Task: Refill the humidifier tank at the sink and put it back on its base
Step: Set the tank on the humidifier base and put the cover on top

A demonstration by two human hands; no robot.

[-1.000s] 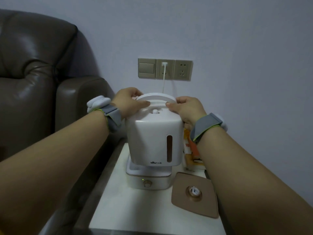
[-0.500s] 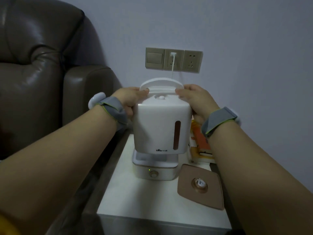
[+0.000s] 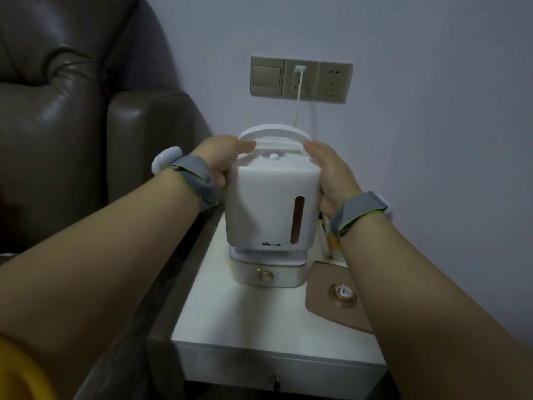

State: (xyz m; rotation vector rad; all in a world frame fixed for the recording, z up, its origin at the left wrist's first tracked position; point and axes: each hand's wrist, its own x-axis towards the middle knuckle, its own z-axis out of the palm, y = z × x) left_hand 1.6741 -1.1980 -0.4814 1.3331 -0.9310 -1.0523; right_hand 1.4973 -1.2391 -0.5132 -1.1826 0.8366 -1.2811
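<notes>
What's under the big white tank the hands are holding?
Right below the tank is the humidifier base, showing a green light and a round knob. The base sits on a white table. The tank hides most of the base's top.

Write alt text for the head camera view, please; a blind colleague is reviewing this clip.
Two bare hands, left hand and right hand, grip the sides of a white humidifier tank just above its base on a white side table. A tan lid lies beside the base; a brown armchair stands at left, wall sockets behind.
</notes>
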